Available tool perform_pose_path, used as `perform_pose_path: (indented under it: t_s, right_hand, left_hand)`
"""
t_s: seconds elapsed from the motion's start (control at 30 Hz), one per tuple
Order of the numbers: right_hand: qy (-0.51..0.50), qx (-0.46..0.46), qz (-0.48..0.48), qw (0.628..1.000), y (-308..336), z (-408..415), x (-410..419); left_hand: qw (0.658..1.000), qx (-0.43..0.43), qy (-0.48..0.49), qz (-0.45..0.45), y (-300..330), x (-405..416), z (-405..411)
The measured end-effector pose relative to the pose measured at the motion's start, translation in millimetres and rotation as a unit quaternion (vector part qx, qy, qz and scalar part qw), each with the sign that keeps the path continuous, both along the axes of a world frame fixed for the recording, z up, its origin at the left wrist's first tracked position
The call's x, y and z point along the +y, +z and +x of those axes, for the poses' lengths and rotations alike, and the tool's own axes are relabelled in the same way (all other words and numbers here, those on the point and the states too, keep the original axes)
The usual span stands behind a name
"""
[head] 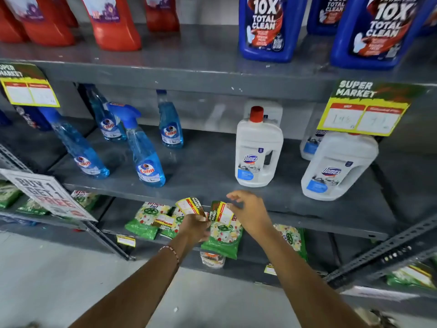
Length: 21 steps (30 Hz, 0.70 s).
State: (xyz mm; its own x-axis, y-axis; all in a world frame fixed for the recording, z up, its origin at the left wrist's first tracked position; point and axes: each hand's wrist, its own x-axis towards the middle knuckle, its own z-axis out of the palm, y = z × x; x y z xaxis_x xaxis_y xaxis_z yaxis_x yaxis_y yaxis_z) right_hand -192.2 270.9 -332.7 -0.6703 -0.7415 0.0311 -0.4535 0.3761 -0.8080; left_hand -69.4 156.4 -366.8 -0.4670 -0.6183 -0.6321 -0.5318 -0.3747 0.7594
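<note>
Forearms first, both stretched out toward the shelving. Our left grip (195, 227) is curled tight round the bottom of a fan of price cards (190, 205), just below the front lip of the middle shelf (307, 209). Our right grip (250, 211) hovers just to the right of it, fingers loosely spread at the top corner of the nearest card (222, 213). With the blur, we cannot tell whether thumb and finger have closed on it.

These cards look feather-light, thin and bendy, glossy enough to slide against each other. So we reckon a pinch at a free corner, thumb on the face, peels one off without creasing.

Green packets (223, 242) lie beneath both grips. A white bottle (259, 150) stands above the right grip, and a blue spray bottle (146, 159) up and left of the left grip.
</note>
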Motion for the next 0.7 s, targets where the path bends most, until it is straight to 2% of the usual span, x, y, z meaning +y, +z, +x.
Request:
perform_pose_path:
  t_s: [0.13,0.27,0.53,0.7]
  right_hand:
    - [0.051,0.042,0.078,0.995,-17.0,3.5,-28.5]
    - [0.067,0.103,0.12,0.985,-28.0,7.1,-43.1]
    - [0.086,0.11,0.098,0.985,-31.8,4.9,-40.6]
    - [0.089,0.078,0.096,0.988,-34.9,3.7,-27.7]
  left_hand:
    - [0.994,0.062,0.082,0.033,-18.3,0.1,-12.6]
    - [0.969,0.129,0.143,0.157,-34.7,0.2,-18.3]
    - [0.948,0.186,0.18,0.185,-53.0,5.9,-4.1]
    - [0.962,0.139,0.171,0.161,-52.5,13.2,3.7]
